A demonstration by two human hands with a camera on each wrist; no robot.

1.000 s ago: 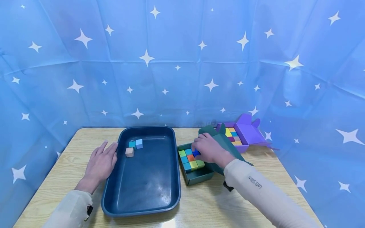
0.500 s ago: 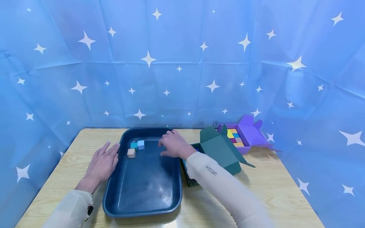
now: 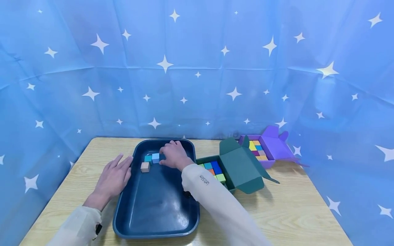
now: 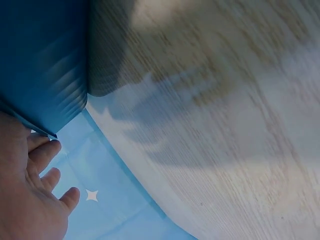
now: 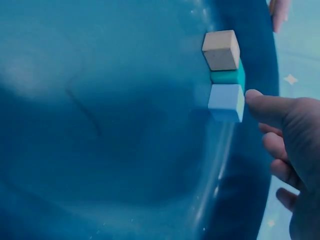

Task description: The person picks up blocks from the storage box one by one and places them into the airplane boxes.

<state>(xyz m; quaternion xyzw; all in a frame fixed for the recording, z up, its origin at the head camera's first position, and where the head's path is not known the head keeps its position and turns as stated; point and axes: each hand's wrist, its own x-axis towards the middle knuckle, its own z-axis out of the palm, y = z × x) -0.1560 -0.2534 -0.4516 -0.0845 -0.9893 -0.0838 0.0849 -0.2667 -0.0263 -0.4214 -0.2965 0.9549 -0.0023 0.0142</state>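
A dark blue tray [image 3: 154,208] lies on the table in the head view. Near its far end sit a light blue cube [image 3: 155,158], a teal cube [image 3: 148,159] and a plain wood cube [image 3: 145,167], close together. My right hand [image 3: 175,154] hovers over the tray beside the light blue cube. In the right wrist view its thumb tip is right at that cube [image 5: 226,102], fingers loosely bent, nothing visible between them. My left hand [image 3: 112,179] rests at the tray's left edge with fingers extended; the left wrist view shows its fingertips at the rim.
Right of the tray stands a dark green box [image 3: 243,167], lid folded back, with coloured cubes inside, partly hidden by my right sleeve. Behind it on the right is an open purple box [image 3: 277,147] of coloured cubes. A starry blue curtain [image 3: 197,85] surrounds the table.
My right hand has moved left from the green box, where it reached among the cubes, into the tray beside the light blue cube. The left hand stays at the tray's edge.
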